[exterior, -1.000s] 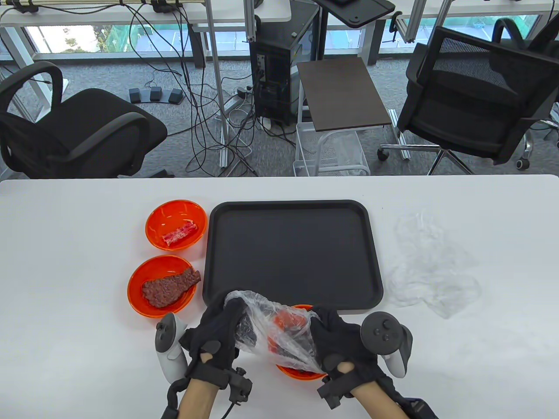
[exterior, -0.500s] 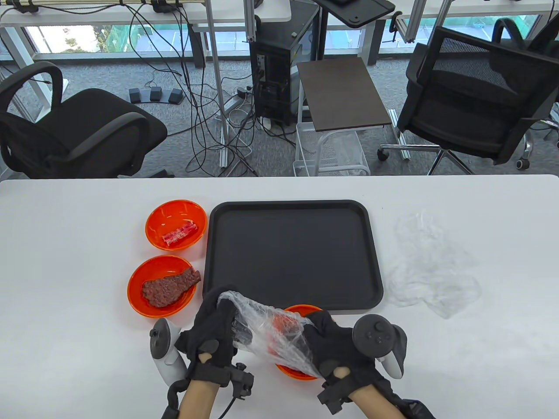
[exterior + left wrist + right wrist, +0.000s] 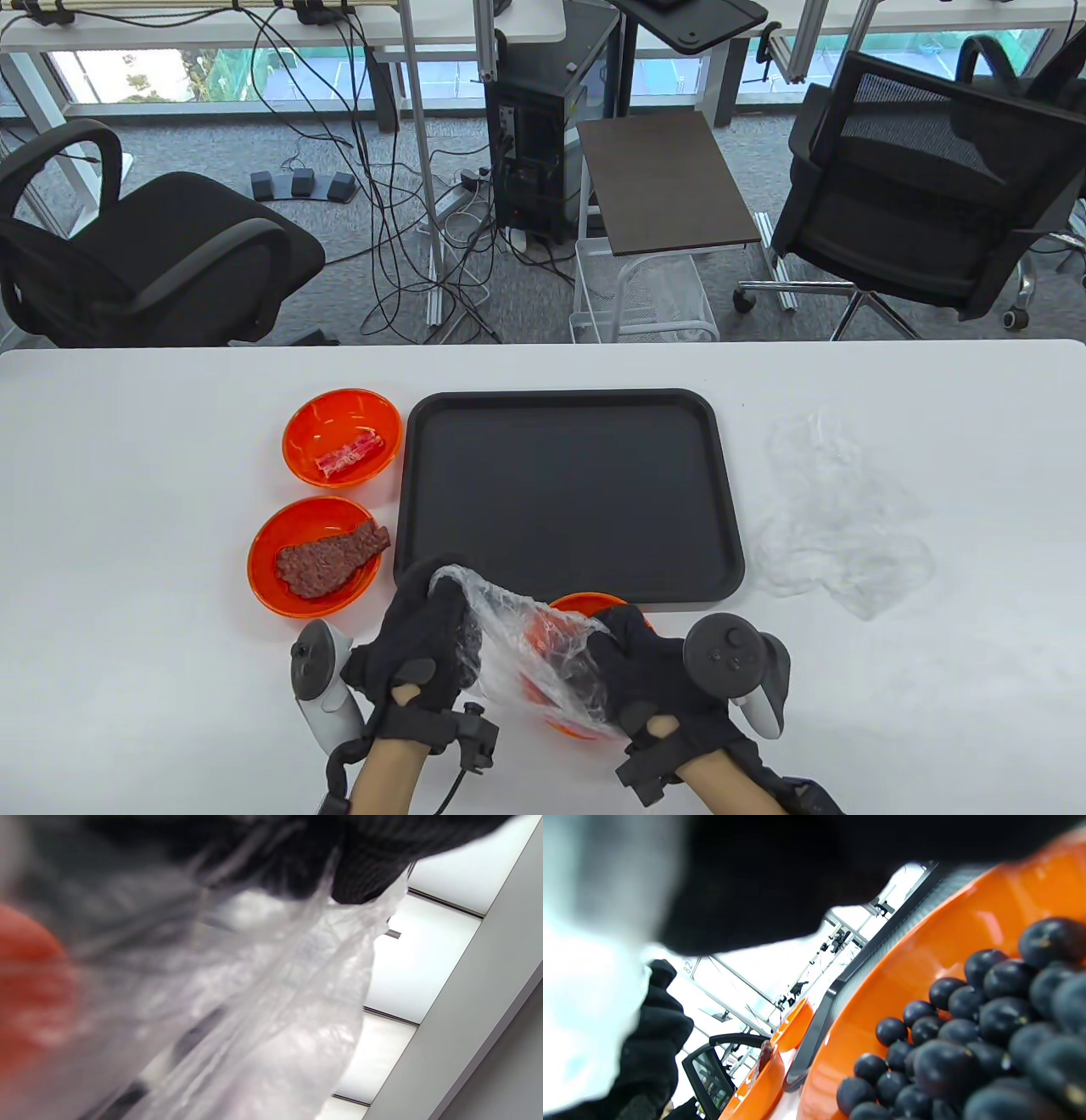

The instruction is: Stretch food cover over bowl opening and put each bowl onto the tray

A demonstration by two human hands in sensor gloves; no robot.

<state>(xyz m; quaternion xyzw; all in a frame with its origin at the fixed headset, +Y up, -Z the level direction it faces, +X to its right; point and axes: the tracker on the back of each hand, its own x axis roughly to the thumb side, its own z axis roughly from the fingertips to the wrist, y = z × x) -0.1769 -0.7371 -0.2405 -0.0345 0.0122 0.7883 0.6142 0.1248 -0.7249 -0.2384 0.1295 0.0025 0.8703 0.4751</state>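
Stretching between both hands, the clear food cover [image 3: 526, 654] runs as a crumpled band from upper left down to lower right, its long axis slanting across the near bowl [image 3: 585, 607]. The left hand [image 3: 424, 645] grips the cover's higher, far-left end with curled fingers [image 3: 360, 878]; the right hand [image 3: 649, 671] pinches its lower end at the bowl's near right side. That orange bowl sits on the tabletop [image 3: 127, 679] just in front of the black tray [image 3: 568, 497], holding dark round berries [image 3: 988, 1027]. Two more orange bowls stand left of the tray, one with a brown meat piece [image 3: 327, 560], one with a red strip [image 3: 348, 454]. Spare clear covers [image 3: 836, 526] lie right of the tray.
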